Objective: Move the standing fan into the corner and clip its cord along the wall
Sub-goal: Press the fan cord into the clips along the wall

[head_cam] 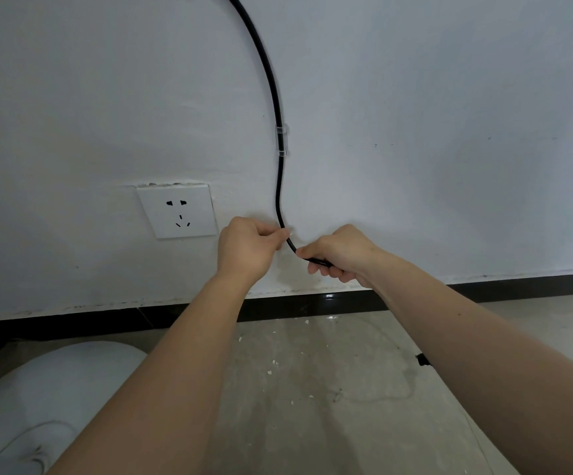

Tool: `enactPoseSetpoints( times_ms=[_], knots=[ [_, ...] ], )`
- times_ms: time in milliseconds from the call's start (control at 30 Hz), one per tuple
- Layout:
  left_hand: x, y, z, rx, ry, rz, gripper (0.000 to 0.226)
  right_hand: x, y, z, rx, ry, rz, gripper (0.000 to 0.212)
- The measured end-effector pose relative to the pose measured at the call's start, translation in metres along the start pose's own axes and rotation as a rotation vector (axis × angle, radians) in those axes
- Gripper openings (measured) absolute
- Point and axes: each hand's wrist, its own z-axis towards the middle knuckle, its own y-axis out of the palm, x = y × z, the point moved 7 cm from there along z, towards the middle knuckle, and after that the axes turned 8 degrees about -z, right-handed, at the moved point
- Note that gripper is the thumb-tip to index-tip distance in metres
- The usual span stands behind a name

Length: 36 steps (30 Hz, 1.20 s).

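Cord pinched by left hand, gripped by right hand.

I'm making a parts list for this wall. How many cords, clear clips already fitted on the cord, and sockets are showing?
Black cord: 1
Clear clips fitted on the cord: 2
Wall socket: 1
Total: 4

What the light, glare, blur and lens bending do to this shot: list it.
Head view: soft, dim light, the wall darker toward the upper right. Head view: a small glare spot on the black skirting. Head view: the wide lens bows the skirting and tilts the socket. Head view: the cord and its clear clips are sharp.
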Motion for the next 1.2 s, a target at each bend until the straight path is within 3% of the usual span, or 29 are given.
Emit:
enactPoseSetpoints(
  times_ms=[200,433,633,800,900,1200],
  knots=[
    [-0.005,0.003,0.002,0.024,-0.013,-0.035,0.018,0.0,0.008,0.001,-0.009,-0.002,0.003,0.03],
    [-0.004,0.005,0.006,0.047,0.006,-0.031,0.018,0.018,0.0,0.0,-0.185,0.057,0.045,0.024],
    [-0.004,0.004,0.008,0.046,0.003,-0.019,0.02,0.015,-0.004,0.001,-0.055,-0.016,-0.078,0.023],
    [-0.006,0.002,0.007,0.038,-0.015,-0.017,0.016,-0.003,-0.004,0.0,0.148,-0.115,-0.3,0.019],
    [-0.01,0.0,0.003,0.066,-0.047,-0.012,0.015,-0.003,-0.008,0.003,0.245,-0.133,-0.335,0.026],
    [0.0,0.007,-0.003,0.131,-0.009,-0.018,0.019,-0.002,-0.014,0.006,0.305,-0.122,-0.369,0.025]
  ],
)
